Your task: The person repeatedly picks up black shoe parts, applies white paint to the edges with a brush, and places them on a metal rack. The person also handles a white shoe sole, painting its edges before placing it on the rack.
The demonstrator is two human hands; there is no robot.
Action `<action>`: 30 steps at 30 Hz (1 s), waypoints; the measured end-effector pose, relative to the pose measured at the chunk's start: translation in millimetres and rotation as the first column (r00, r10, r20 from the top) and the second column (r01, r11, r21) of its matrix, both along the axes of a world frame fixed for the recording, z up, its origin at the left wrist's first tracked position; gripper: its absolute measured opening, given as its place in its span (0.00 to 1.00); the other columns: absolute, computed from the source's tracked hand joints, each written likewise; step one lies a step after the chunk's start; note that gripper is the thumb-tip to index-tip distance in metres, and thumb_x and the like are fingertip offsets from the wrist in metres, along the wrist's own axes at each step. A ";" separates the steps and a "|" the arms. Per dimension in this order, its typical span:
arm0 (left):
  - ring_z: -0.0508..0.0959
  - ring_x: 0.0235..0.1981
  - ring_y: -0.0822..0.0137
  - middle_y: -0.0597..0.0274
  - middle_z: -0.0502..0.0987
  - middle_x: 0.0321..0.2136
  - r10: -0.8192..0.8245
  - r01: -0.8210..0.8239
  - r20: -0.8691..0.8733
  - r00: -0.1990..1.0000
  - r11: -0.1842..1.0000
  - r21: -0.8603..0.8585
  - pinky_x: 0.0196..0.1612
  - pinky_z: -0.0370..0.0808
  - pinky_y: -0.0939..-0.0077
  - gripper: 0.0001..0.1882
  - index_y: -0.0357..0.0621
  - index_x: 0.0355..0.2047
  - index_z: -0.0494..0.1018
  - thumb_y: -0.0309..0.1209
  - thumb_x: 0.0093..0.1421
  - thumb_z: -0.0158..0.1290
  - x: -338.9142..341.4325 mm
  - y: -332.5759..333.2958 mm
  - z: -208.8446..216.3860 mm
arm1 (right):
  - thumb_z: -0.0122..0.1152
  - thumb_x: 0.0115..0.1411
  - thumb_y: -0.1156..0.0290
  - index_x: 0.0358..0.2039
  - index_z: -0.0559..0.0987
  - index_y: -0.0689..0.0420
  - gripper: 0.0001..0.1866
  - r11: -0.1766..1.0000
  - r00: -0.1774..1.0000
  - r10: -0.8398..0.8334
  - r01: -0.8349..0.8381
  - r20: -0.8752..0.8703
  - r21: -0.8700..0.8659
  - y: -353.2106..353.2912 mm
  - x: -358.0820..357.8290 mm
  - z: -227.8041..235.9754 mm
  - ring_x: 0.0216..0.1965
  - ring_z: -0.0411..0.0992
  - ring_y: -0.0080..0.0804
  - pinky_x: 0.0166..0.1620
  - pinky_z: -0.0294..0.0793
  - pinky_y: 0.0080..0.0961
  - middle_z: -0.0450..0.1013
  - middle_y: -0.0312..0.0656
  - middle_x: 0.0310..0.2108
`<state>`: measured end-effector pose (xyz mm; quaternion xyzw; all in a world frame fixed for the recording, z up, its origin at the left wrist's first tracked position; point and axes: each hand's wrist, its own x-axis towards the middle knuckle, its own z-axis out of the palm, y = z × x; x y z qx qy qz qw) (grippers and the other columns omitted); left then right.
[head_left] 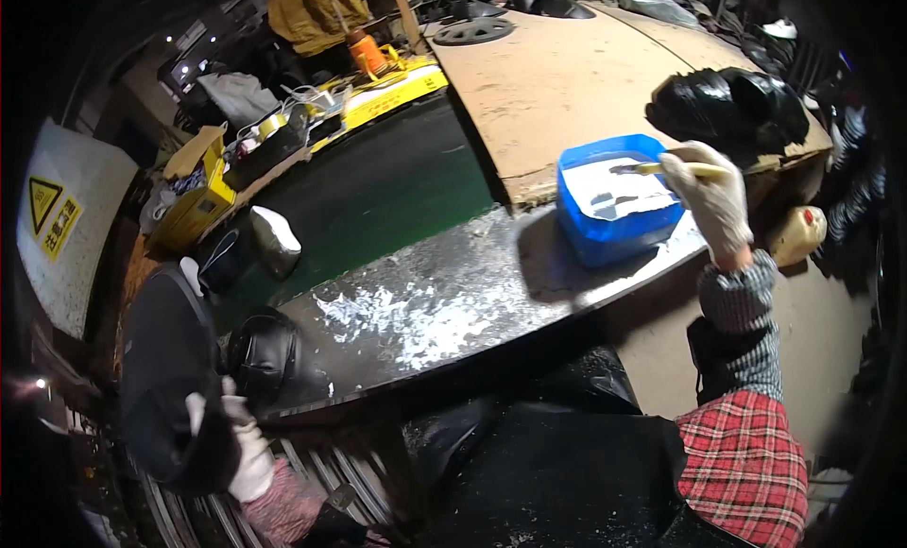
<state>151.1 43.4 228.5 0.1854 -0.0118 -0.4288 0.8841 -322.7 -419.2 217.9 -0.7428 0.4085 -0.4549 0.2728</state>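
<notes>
Plainly, at the far left a pale curved panel (99, 208) with a yellow warning label stands beyond the bench. In front of it the person's left hand (242, 444), in a white glove, grips a large, curved black piece (170, 359) by its lower part, thumb and fingers closed on it; motion blurs its outline. Just right of this piece, a glossy black object (265, 354) sits at the near edge of the bench (472, 255), and farther back are a yellow box (194, 203) and a rounded piece with a whitish surface (274, 243). White smears (406, 321) spread over the middle of the bench's dark near strip. To their right stands a blue tub (609, 241), open at the top, with white material (595, 181) inside. Above its right rim the gloved right hand (709, 194) holds a brush (648, 168) by its yellowish handle, fingers closed around it; the brush's tip is over the white material, though whether it touches cannot be told. Behind the right hand, a shiny black bundle (727, 109) rests on a brown board (557, 85), and a cream container (799, 234) with a red spot is farthest right.
</notes>
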 end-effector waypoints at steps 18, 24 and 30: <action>0.77 0.40 0.67 0.58 0.80 0.42 -0.245 -0.491 0.898 0.364 0.769 0.409 0.47 0.73 0.72 0.17 0.34 0.52 0.75 0.24 0.63 0.56 -166.4 -132.1 -136.4 | 0.66 0.60 0.69 0.51 0.79 0.58 0.19 0.620 0.662 0.748 -0.726 -0.056 -0.298 113.0 139.2 -23.9 0.35 0.78 0.39 0.42 0.76 0.31 0.79 0.43 0.37; 0.76 0.50 0.62 0.55 0.77 0.52 -0.087 -0.475 0.720 0.688 0.697 0.538 0.56 0.70 0.71 0.21 0.35 0.57 0.70 0.23 0.64 0.54 -162.8 -114.2 -124.6 | 0.60 0.65 0.71 0.46 0.79 0.65 0.13 0.527 0.640 0.532 -0.763 0.554 0.375 98.2 179.5 -73.8 0.33 0.76 0.21 0.37 0.76 0.19 0.79 0.42 0.35; 0.76 0.39 0.66 0.60 0.78 0.43 -0.057 -0.323 0.582 0.811 0.786 0.527 0.44 0.73 0.71 0.20 0.36 0.55 0.69 0.24 0.63 0.56 -150.6 -125.0 -127.3 | 0.55 0.67 0.67 0.41 0.81 0.64 0.13 0.738 0.739 0.439 -0.621 0.512 0.263 109.7 181.7 -43.6 0.28 0.71 0.17 0.31 0.71 0.18 0.76 0.37 0.28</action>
